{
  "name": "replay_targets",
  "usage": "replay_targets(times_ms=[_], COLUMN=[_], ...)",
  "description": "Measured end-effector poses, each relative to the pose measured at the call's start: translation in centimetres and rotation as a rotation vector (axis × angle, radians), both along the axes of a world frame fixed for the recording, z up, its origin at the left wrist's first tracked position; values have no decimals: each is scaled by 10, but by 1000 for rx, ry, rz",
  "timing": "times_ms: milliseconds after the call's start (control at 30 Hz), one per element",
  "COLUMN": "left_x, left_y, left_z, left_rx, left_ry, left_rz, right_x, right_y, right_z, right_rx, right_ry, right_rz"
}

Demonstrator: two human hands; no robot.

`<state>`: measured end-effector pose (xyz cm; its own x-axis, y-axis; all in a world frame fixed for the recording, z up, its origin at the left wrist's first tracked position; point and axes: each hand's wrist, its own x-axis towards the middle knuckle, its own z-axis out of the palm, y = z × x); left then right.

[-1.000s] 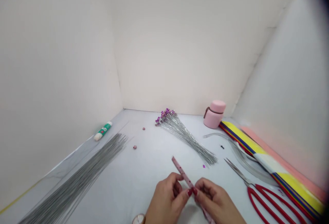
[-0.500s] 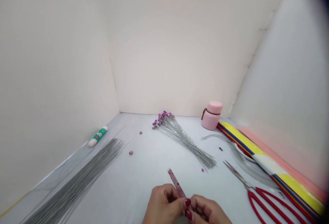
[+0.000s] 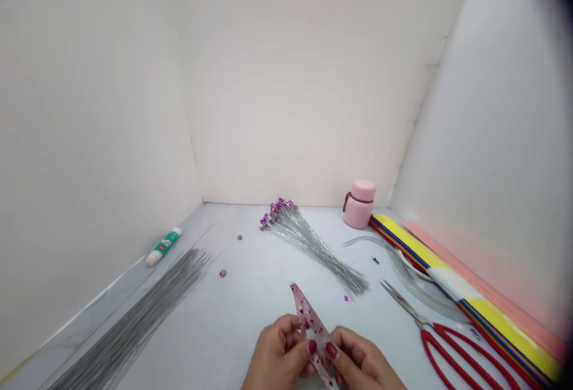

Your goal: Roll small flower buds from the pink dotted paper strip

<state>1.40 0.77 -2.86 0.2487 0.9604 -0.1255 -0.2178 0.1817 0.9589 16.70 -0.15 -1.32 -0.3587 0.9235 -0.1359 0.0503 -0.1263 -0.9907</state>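
Note:
Both my hands are at the bottom middle of the view, pinched together on a narrow pink paper strip (image 3: 306,313) with red dots. My left hand (image 3: 277,359) grips the strip from the left with thumb and fingers closed. From the right, my right hand (image 3: 360,366) pinches the same strip, thumbnail beside the left one. The strip's free end sticks up and away from the fingers and shows its broad side; its lower end pokes out below the thumbs.
A bundle of silver wires with purple beads (image 3: 308,240) lies ahead. Plain grey wires (image 3: 134,318) lie left, beside a glue stick (image 3: 163,246). Red-handled scissors (image 3: 443,336), coloured paper sheets (image 3: 470,288) and a pink jar (image 3: 358,203) are right. White walls (image 3: 290,79) enclose the table.
The strip has turned in my fingers, from edge-on to showing its flat dotted face. The view has shifted, so everything on the table sits slightly further left.

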Motion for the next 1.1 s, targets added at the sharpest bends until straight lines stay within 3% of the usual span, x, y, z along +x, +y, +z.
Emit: replay_targets(times_ms=[133, 267, 433, 800, 967, 1100], left_x=[-4, -13, -25, -35, -59, -61], left_y=[0, 0, 4, 7, 23, 24], left_z=[9, 17, 19, 27, 32, 36], left_rx=[-55, -307, -474, -443, -297, -284], left_ry=[-105, -494, -751, -711, -693, -587], left_rz=[30, 16, 2, 47, 186, 139], right_x=[3, 12, 28, 50, 78, 75], right_y=[5, 10, 17, 22, 33, 32], right_z=[-2, 4, 10, 33, 37, 33], right_rx=[-126, -246, -307, -253, -138, -190], right_ry=[181, 420, 623, 402, 347, 266], right_rz=[-156, -368, -406, -314, -458, -365])
